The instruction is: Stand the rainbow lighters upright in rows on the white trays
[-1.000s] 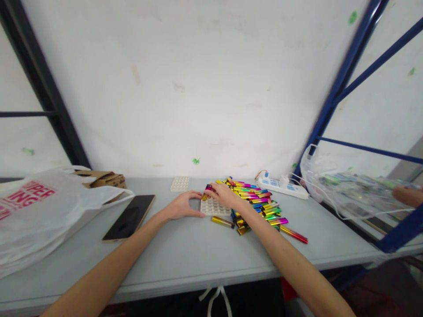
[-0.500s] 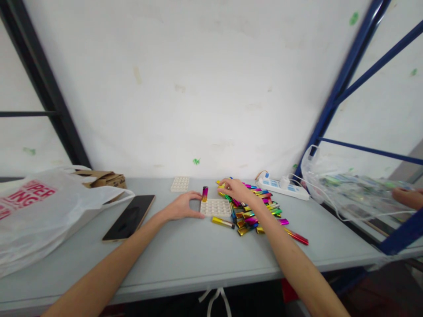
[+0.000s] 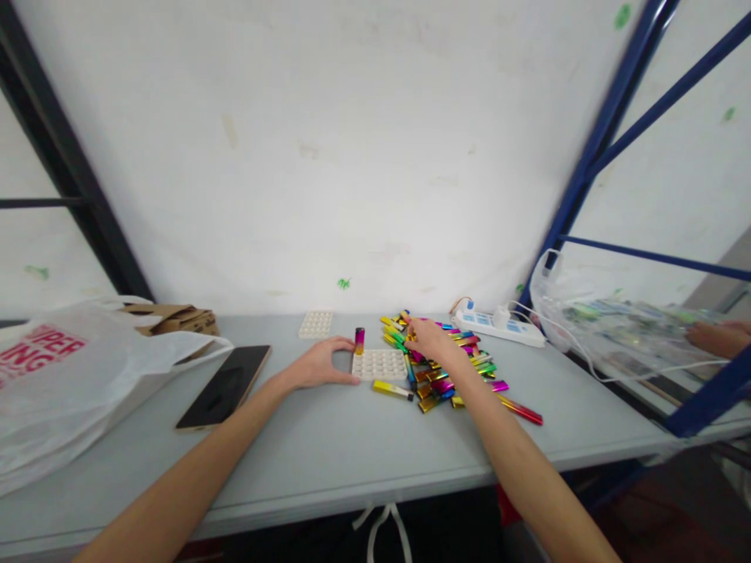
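My left hand (image 3: pixel 320 363) lies at the left side of a white tray (image 3: pixel 379 364) with rows of round holes. Its thumb and fingers are spread apart at the tray's left corners. Near those fingertips one lighter (image 3: pixel 359 341), purple fading to gold with a dark top, stands upright at the tray's back left corner. My right hand (image 3: pixel 431 342) reaches into a pile of shiny coloured lighters (image 3: pixel 449 383), fingers bent; what they pinch, if anything, is hidden. Just in front of the tray a yellow lighter (image 3: pixel 392 389) lies flat.
Behind sits a second white tray (image 3: pixel 315 324). To the left are a phone (image 3: pixel 224 387), a plastic bag (image 3: pixel 88 375) and cardboard (image 3: pixel 176 319). A power strip (image 3: pixel 498 327) stands back right. Beyond the blue frame (image 3: pixel 587 172), another person's hand (image 3: pixel 719 338) touches a clear bag (image 3: pixel 616 320).
My right hand has shifted slightly right within the pile, away from the yellow lighters at its back left. My left hand keeps its place by the tray. The view has turned slightly.
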Demonstrator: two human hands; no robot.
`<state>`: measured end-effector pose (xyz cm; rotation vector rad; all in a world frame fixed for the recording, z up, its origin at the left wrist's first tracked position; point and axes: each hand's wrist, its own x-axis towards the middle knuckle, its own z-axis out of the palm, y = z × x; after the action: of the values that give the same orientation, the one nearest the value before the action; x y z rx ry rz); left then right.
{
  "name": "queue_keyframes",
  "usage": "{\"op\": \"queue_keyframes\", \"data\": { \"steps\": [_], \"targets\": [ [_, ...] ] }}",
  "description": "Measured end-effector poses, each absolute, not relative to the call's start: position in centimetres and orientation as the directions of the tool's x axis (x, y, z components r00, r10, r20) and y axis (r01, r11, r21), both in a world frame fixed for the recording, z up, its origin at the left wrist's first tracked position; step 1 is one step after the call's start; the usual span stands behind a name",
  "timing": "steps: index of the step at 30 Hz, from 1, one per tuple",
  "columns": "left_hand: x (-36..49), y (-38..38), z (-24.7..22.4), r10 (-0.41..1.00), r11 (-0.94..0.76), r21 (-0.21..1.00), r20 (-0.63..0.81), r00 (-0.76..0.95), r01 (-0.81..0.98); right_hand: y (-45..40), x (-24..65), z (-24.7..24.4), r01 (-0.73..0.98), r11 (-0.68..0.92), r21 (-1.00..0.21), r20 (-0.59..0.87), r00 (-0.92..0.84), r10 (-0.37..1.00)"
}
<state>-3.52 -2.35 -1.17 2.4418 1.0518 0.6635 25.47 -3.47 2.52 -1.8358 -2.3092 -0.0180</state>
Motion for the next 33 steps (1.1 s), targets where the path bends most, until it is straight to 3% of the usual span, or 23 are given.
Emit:
{"op": "queue_keyframes", "data": {
  "steps": [5, 8, 15, 19, 22, 25, 28, 33],
  "targets": [
    [-3.6, -2.2, -1.4, 0.754, -0.638, 0.513, 0.264, 0.602, 0.574, -4.2, 25.3, 2.9, 0.988, 0.151, -0.017, 0.083, -0.149, 0.985],
    [-3.7, -2.1, -1.5, 0.755, -0.639, 0.504, 0.264, 0.600, 0.582, -4.4, 25.2, 3.1, 0.988, 0.152, -0.028, 0.071, -0.150, 0.986],
    [-3.6, -2.2, -1.4, 0.756, -0.637, 0.500, 0.258, 0.602, 0.586, -3.9, 26.0, 3.1, 0.959, 0.190, -0.211, 0.136, -0.164, 0.977],
    [-3.6, -2.2, -1.2, 0.755, -0.635, 0.500, 0.244, 0.608, 0.589, -3.5, 26.6, 2.9, 0.894, 0.212, -0.394, 0.231, -0.127, 0.965],
    [-3.6, -2.3, -1.2, 0.755, -0.636, 0.496, 0.242, 0.610, 0.591, -3.3, 26.9, 2.8, 0.684, 0.234, -0.691, 0.281, -0.045, 0.959],
    [-3.5, -2.4, -1.0, 0.755, -0.638, 0.490, 0.244, 0.609, 0.594, -3.3, 26.8, 2.7, 0.246, 0.257, -0.934, 0.241, -0.096, 0.966],
    [-3.5, -2.6, -0.8, 0.759, -0.633, 0.494, 0.242, 0.604, 0.597, -3.5, 26.2, 2.7, -0.087, 0.215, -0.973, 0.227, -0.163, 0.960],
    [-3.4, -2.9, -0.5, 0.757, -0.635, 0.503, 0.252, 0.603, 0.587, -3.6, 25.0, 2.5, -0.371, 0.106, -0.922, 0.181, -0.171, 0.968]
  ]
}}
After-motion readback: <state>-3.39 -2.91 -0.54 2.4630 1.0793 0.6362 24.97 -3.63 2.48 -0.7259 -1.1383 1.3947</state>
